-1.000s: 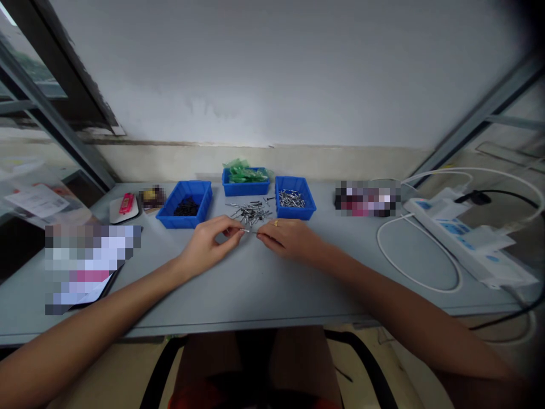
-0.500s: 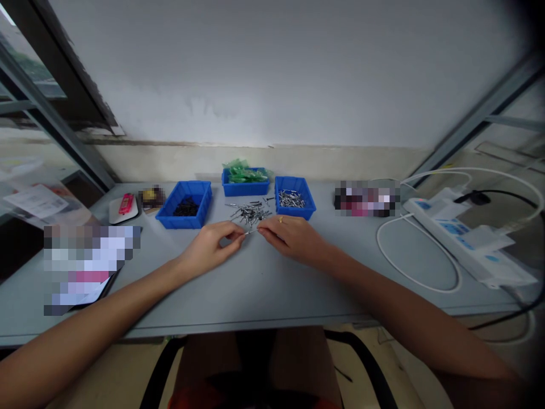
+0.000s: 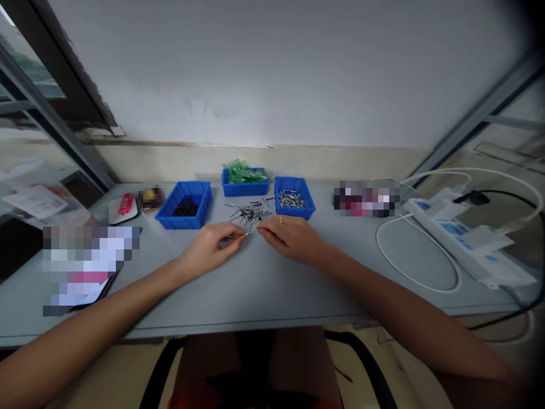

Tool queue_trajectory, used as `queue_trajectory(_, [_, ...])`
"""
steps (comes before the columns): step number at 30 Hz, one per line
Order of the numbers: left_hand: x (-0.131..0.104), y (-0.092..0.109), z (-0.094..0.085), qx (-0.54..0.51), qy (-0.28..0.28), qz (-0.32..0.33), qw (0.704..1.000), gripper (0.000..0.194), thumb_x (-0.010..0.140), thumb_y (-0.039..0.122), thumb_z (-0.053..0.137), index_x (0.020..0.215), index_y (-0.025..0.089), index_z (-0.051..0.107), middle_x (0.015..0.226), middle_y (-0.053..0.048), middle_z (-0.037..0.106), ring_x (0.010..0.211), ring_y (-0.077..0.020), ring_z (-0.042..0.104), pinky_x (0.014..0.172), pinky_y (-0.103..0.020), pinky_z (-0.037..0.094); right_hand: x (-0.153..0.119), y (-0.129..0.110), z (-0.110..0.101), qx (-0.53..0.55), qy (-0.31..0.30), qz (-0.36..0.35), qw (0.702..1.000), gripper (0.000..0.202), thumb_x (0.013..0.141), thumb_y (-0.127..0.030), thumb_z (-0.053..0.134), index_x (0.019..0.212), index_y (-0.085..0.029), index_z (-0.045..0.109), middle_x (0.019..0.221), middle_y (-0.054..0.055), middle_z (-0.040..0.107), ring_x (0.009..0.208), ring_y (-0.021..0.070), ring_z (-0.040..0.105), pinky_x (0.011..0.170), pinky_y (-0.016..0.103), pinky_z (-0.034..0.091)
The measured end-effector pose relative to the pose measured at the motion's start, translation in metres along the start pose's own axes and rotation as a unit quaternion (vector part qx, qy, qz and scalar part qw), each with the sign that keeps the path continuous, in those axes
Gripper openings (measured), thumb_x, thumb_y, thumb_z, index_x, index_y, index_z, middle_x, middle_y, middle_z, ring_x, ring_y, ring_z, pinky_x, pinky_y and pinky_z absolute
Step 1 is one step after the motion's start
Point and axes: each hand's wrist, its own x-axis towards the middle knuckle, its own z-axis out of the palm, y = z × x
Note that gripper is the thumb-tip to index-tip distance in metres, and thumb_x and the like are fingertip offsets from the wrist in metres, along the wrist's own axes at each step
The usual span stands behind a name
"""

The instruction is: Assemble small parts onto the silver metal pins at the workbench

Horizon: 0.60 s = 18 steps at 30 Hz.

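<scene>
My left hand (image 3: 218,243) and my right hand (image 3: 292,237) face each other low over the table, fingertips pinched. Between them runs a thin silver metal pin (image 3: 250,232), with one end in each pinch; its exact kind is too small to make out. Just beyond the fingers lies a loose pile of slim silver and dark metal pins (image 3: 251,212). Behind the right hand, a blue bin (image 3: 304,213) contains similar silver pieces (image 3: 291,199). Another blue bin (image 3: 181,221), past the left hand, holds dark pieces (image 3: 185,207).
A third blue bin (image 3: 246,189) at the back holds green plastic packets (image 3: 242,172). A white power strip (image 3: 468,241) with looping cables lies right. On the left are a pink object (image 3: 126,204) on a small white device and a clear plastic container (image 3: 38,193).
Both hands keep their pinch on the thin pin in nearly the same place. Nothing else has visibly moved.
</scene>
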Motion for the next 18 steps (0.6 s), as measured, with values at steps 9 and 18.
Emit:
queue_trajectory(9, [0.0007, 0.0039, -0.0014, 0.000, 0.009, -0.019, 1.000, 0.020, 0.088, 0.030, 0.053, 0.085, 0.015, 0.066, 0.078, -0.004, 0.069, 0.066, -0.0109, 0.063, 0.057, -0.018, 0.053, -0.0008, 0.0016, 0.0007, -0.001, 0.007, 0.020, 1.000, 0.033, 0.098, -0.033, 0.033, 0.102, -0.017, 0.062, 0.091, 0.007, 0.070, 0.083, 0.0158, 0.063, 0.073, 0.027, 0.043])
queue_trajectory(18, [0.0007, 0.0030, -0.0014, 0.008, 0.015, -0.017, 1.000, 0.018, 0.088, 0.027, 0.053, 0.084, 0.014, 0.066, 0.076, -0.003, 0.067, 0.065, -0.0103, 0.062, 0.057, -0.018, 0.052, -0.0011, 0.0032, 0.0019, -0.003, 0.014, 0.019, 1.000, 0.032, 0.098, -0.032, 0.033, 0.101, -0.017, 0.062, 0.090, 0.006, 0.069, 0.083, 0.0157, 0.063, 0.071, 0.028, 0.044])
